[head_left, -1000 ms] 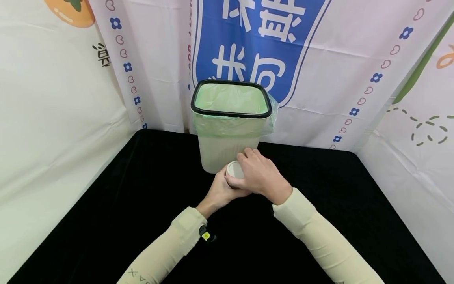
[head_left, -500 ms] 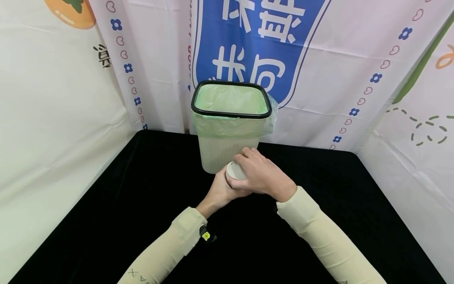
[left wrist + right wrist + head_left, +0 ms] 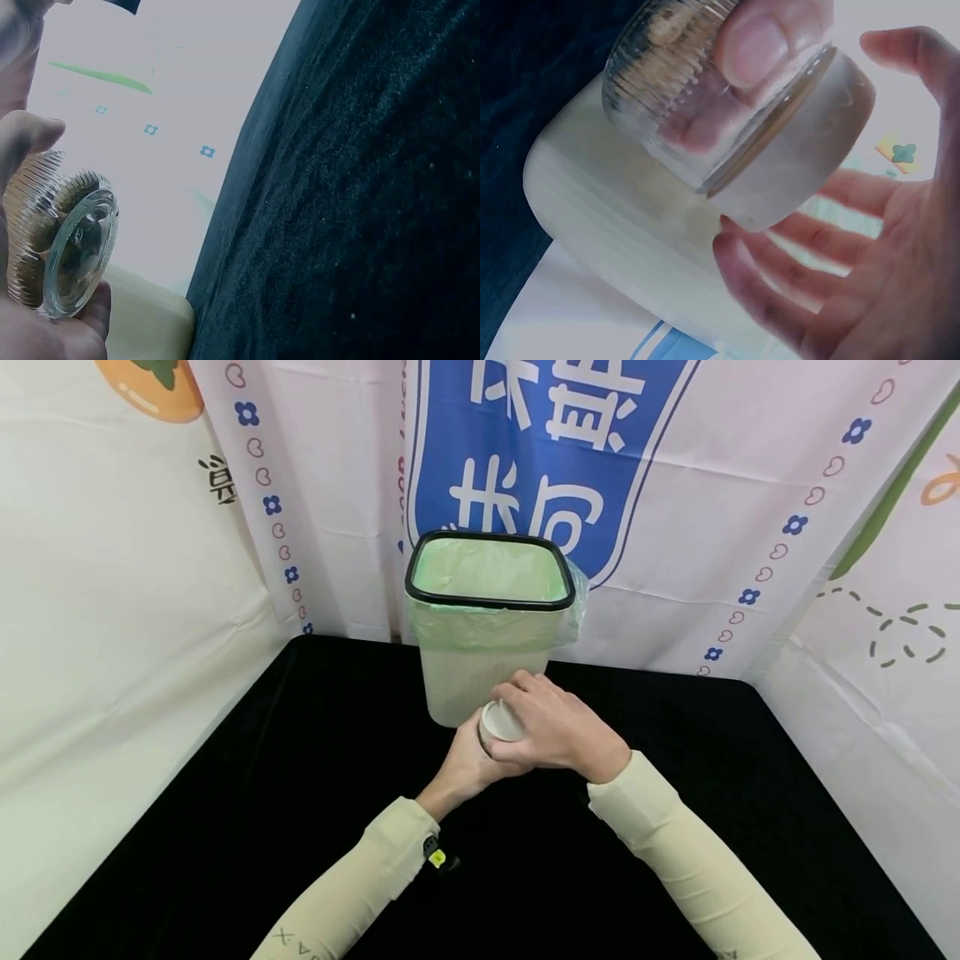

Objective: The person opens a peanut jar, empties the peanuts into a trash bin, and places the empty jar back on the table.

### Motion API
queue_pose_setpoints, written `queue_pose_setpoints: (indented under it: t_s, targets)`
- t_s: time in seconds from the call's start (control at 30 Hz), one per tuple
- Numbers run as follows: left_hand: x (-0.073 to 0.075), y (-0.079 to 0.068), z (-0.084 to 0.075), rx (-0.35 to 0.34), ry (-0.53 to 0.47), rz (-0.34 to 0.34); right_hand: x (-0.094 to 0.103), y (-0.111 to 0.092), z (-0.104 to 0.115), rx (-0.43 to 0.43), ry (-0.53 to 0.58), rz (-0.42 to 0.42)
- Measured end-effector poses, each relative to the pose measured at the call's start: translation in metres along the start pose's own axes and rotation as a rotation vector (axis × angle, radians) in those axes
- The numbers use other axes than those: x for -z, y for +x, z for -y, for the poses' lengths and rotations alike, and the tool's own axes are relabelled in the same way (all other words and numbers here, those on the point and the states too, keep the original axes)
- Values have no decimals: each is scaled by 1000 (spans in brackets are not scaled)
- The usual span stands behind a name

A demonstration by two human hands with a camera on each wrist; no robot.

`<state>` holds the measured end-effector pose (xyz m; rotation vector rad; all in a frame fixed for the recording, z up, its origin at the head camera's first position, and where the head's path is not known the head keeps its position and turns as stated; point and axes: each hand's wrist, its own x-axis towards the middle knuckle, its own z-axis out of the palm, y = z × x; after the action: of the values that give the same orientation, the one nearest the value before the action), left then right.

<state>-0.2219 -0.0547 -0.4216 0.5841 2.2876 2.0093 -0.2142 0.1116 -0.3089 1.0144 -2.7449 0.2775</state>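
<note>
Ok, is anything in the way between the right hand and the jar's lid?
Nothing visible: the right hand is already at the lid, while the left hand grips the jar below it. The bin stands beyond, not between.

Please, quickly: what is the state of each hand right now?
Left hand: closed, holding the glass jar.
Right hand: curled round the lid; how firmly cannot be told.

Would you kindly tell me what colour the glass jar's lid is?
The lid is off-white, clearest in the right wrist view.
</note>
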Motion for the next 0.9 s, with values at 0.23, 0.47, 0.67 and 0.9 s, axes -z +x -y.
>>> queue_pose_setpoints:
  t_s: [0.23, 0.47, 0.67, 0.9]
  targets:
    - [-1, 0, 1, -30, 3, 11, 2, 0, 8, -115, -57, -22]
    - [-2, 0, 0, -32, 7, 5, 2, 3, 17, -229, -93, -40]
    - [-3, -1, -1, -37, 45, -4, -1, 6, 24, -293, -136, -27]
    - [-3, -2, -2, -52, 44, -18, -5, 9, 27, -283, -176, -35]
